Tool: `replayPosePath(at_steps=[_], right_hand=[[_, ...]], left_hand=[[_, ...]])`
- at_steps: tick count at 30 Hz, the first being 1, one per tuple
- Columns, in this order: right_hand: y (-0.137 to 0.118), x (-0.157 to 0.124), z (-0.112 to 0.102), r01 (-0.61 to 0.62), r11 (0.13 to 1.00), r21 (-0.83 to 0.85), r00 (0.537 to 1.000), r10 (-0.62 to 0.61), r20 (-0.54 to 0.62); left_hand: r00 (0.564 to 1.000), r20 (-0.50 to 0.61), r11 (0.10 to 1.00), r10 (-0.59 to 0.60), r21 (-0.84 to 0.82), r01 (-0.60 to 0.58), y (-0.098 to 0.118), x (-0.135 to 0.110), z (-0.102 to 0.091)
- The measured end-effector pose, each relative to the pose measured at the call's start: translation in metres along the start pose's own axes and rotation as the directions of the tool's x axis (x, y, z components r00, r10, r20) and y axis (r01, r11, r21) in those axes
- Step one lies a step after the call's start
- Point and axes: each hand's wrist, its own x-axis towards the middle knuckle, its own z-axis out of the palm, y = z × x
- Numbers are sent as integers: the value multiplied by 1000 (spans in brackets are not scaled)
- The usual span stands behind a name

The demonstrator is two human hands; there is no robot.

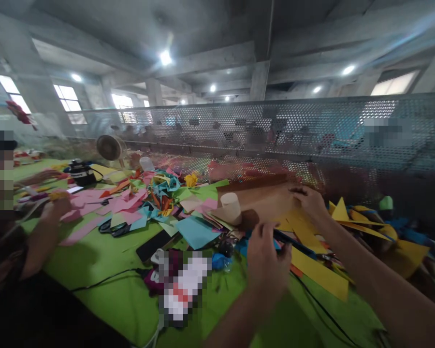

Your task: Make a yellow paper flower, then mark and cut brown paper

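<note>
My left hand (pixel 267 258) is raised over the near side of the green table, its fingers curled but apart, and nothing shows between them. Farther off to the right, my right hand (pixel 310 203) pinches the right end of a large brown paper sheet (pixel 255 193). A white paper cup or roll (pixel 231 209) stands against the sheet's left part. Below my hands lie yellow paper pieces (pixel 321 273). A blue-green paper stack (pixel 196 232) is left of my left hand. Fine detail at the fingertips is blurred.
Colored paper scraps (pixel 163 191) heap across the green table (pixel 105 270). A phone (pixel 184 290), cables, scissors (pixel 118 227) and a dark flat object (pixel 155 245) lie leftward. A perforated metal screen (pixel 210 128) and a fan (pixel 109 147) stand behind. A co-worker's arm (pixel 43 232) is at left.
</note>
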Motion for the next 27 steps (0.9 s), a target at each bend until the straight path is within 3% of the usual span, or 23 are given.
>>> replayPosePath(at_steps=[3,5,8,11,14,20,23,27], right_hand=[[3,-12,-1,-12,1000,8,1000,12,-11],[5,-17,-2,-14,1000,12,999,14,-31],[6,-24,-5,-7,1000,6,999,7,-54],[7,-28,-9,3,1000,-7,999,-4,-51],[8,-31,-12,12,1000,-7,999,-12,-31],[20,-30,-13,-18,1000,15,999,19,-26],[30,-30,-19,-62,998,30,996,64,-64],[42,-35,-36,-87,992,91,990,96,-102]], left_hand=[[997,13,980,80,181,-81,12,43,-20],[996,41,910,76,405,-86,4,75,-30],[983,125,695,-135,719,4,-27,117,-38],[954,158,643,-256,764,46,-61,141,-42],[919,178,613,-352,786,83,-85,150,-42],[940,161,607,-302,793,59,-104,160,-39],[965,87,572,-246,817,72,-105,175,-55],[972,-33,504,-231,851,149,-112,191,-90]])
